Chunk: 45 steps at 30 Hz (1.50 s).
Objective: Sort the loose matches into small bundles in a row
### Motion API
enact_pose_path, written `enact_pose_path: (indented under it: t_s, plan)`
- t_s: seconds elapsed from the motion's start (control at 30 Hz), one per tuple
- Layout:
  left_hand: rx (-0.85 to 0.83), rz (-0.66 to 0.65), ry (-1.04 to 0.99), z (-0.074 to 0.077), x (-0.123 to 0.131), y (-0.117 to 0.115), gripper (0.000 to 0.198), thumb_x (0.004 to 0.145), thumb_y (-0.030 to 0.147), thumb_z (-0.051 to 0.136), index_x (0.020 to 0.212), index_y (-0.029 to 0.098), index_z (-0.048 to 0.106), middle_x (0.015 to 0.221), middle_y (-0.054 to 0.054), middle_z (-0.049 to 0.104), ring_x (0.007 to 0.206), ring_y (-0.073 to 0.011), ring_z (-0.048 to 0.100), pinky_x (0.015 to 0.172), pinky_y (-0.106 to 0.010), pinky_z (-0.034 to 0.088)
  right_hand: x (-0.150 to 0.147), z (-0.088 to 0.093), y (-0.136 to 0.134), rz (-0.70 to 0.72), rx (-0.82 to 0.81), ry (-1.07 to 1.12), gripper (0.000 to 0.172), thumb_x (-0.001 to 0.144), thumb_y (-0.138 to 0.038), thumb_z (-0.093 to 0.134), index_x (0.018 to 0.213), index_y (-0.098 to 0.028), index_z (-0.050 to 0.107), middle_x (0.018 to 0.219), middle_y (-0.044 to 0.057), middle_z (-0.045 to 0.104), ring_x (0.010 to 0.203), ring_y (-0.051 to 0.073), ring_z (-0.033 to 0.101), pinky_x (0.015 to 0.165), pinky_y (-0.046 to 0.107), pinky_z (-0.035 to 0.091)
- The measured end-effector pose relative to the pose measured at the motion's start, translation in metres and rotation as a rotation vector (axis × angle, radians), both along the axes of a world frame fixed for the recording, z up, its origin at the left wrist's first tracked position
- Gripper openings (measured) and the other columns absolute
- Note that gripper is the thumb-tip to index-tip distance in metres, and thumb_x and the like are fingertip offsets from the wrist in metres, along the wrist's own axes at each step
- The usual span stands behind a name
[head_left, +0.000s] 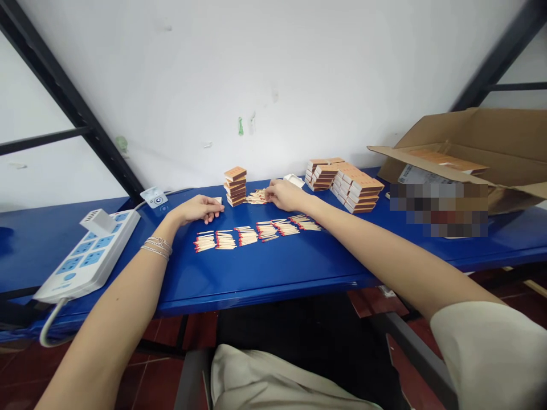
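Your right hand (284,195), near the centre, hides part of the loose match pile (255,197). The pale item (219,200) at your left hand (200,209) is too small to identify. The carton (491,134), cropped by the right edge, is partly pixelated.

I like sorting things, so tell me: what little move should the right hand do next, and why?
Maybe the right hand should draw a few from the loose match pile, since its fingers are there and six match bunches lie in front.
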<state>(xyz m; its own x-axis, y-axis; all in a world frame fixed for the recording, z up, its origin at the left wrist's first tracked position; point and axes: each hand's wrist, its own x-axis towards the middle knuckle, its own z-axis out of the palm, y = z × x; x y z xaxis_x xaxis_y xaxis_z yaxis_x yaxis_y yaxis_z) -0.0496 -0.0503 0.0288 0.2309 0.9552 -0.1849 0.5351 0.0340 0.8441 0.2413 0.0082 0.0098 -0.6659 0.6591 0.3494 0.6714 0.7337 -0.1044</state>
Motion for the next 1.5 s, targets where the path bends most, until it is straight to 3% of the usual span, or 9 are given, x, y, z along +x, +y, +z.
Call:
enact_pose_path:
  t_s: [0.23, 0.5, 0.6, 0.73, 0.93, 1.2, 1.5]
  plan:
    - [-0.004, -0.006, -0.008, -0.001, -0.001, 0.001, 0.02, 0.077, 0.03, 0.074, 0.07, 0.013, 0.066, 0.053, 0.001, 0.056, 0.045, -0.0064, 0.048, 0.042, -0.018, 0.04, 0.001, -0.001, 0.006, -0.106, -0.278, 0.447, 0.012, 0.076, -0.018, 0.065, 0.082, -0.014, 0.075, 0.077, 0.003, 0.072, 0.066, 0.012, 0.055, 0.066, 0.024, 0.042]
    - [0.005, -0.008, -0.008, -0.004, -0.004, 0.004, 0.02, 0.077, 0.031, 0.074, 0.071, 0.013, 0.066, 0.057, 0.001, 0.058, 0.046, -0.0061, 0.049, 0.042, -0.018, 0.041, 0.006, 0.001, 0.01, -0.142, -0.38, 0.595, 0.018, 0.073, -0.027, 0.069, 0.085, -0.015, 0.076, 0.08, 0.004, 0.073, 0.064, 0.01, 0.056, 0.064, 0.024, 0.043]
    - [0.006, -0.004, -0.005, -0.003, -0.003, 0.004, 0.02, 0.077, 0.03, 0.074, 0.071, 0.013, 0.066, 0.058, 0.001, 0.058, 0.046, -0.0061, 0.049, 0.042, -0.018, 0.042, 0.014, 0.009, 0.006, -0.116, -0.348, 0.51, 0.02, 0.075, -0.026, 0.066, 0.087, -0.013, 0.076, 0.078, 0.005, 0.072, 0.064, 0.012, 0.057, 0.064, 0.025, 0.044]
    - [0.006, 0.0, -0.005, -0.003, -0.003, 0.004, 0.02, 0.077, 0.03, 0.074, 0.07, 0.013, 0.066, 0.058, 0.0, 0.058, 0.046, -0.0063, 0.049, 0.042, -0.018, 0.042, 0.045, 0.024, -0.01, -0.05, -0.286, 0.19, 0.015, 0.073, -0.02, 0.066, 0.084, -0.014, 0.075, 0.079, 0.006, 0.073, 0.07, 0.015, 0.061, 0.067, 0.026, 0.045]
    - [0.006, 0.015, -0.012, -0.003, -0.004, 0.003, 0.02, 0.074, 0.031, 0.076, 0.073, 0.013, 0.068, 0.06, -0.001, 0.06, 0.046, -0.0065, 0.05, 0.042, -0.018, 0.041, 0.09, 0.026, -0.029, -0.112, -0.306, -0.158, 0.018, 0.071, -0.011, 0.062, 0.082, -0.018, 0.075, 0.082, 0.005, 0.075, 0.073, 0.018, 0.065, 0.069, 0.027, 0.046]
    - [0.003, 0.023, 0.01, -0.001, -0.002, 0.003, 0.019, 0.075, 0.03, 0.075, 0.071, 0.013, 0.067, 0.056, 0.0, 0.056, 0.046, -0.0067, 0.048, 0.041, -0.017, 0.04, 0.107, 0.021, -0.032, -0.07, -0.352, -0.101, 0.02, 0.075, -0.025, 0.062, 0.086, -0.019, 0.076, 0.081, 0.003, 0.074, 0.067, 0.016, 0.062, 0.066, 0.026, 0.044]
    - [0.007, 0.015, 0.007, 0.0, -0.002, 0.002, 0.021, 0.073, 0.033, 0.077, 0.072, 0.014, 0.068, 0.058, -0.001, 0.058, 0.046, -0.0066, 0.048, 0.041, -0.018, 0.04, 0.106, 0.016, -0.029, -0.058, -0.386, -0.012, 0.025, 0.072, -0.039, 0.066, 0.083, -0.019, 0.077, 0.069, 0.003, 0.07, 0.062, 0.015, 0.057, 0.06, 0.027, 0.039]
